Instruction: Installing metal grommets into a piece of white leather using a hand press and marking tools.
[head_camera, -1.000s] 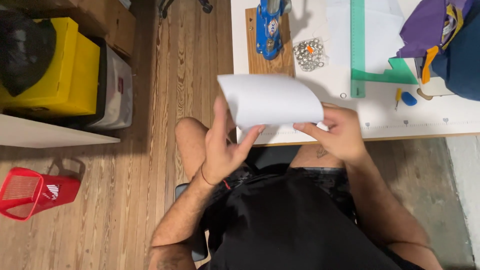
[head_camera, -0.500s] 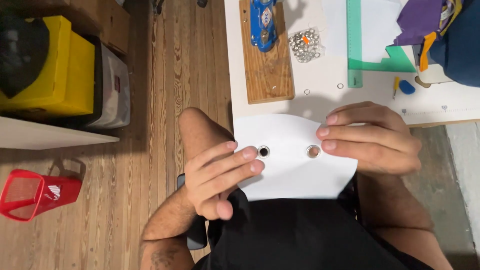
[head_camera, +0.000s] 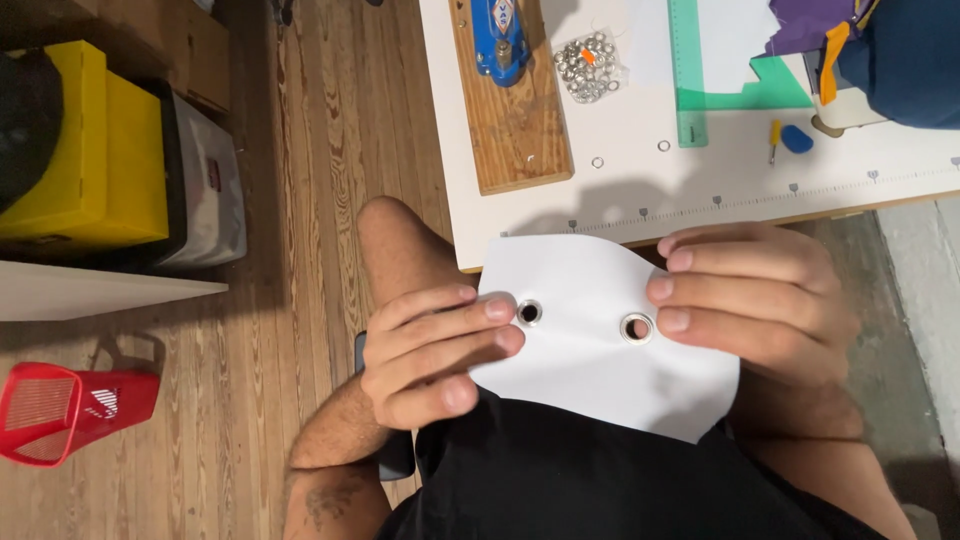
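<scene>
A white sheet (head_camera: 600, 370) of thin, flexible material is held flat over the person's lap, just below the near edge of the white worktable (head_camera: 640, 190). Its upper edge curves in a soft wave; its lower right corner ends in a point. Two round metal eyelets pierce it side by side: the left eyelet (head_camera: 529, 312) shows a dark hole, the right eyelet (head_camera: 636, 328) a bright silver ring.

The left hand (head_camera: 430, 350) grasps the sheet's left edge, fingers curled over the front, fingertips just beside the left eyelet. The right hand (head_camera: 760, 300) grasps the right edge, three fingertips lying on the sheet beside the right eyelet.

On the table: one rectangular wooden board (head_camera: 520, 130) with visible grain, carrying one blue metal press tool (head_camera: 498, 35); one heap of loose silver eyelets (head_camera: 592, 66), and two single rings (head_camera: 630, 154) lying apart from it; one translucent green ruler (head_camera: 688, 75); one small blue object (head_camera: 797, 138) with a yellow-handled tool just beside it.

On the plank floor to the left: one yellow box (head_camera: 100, 150), one grey bin (head_camera: 210, 200) and one red mesh basket (head_camera: 70, 410).
</scene>
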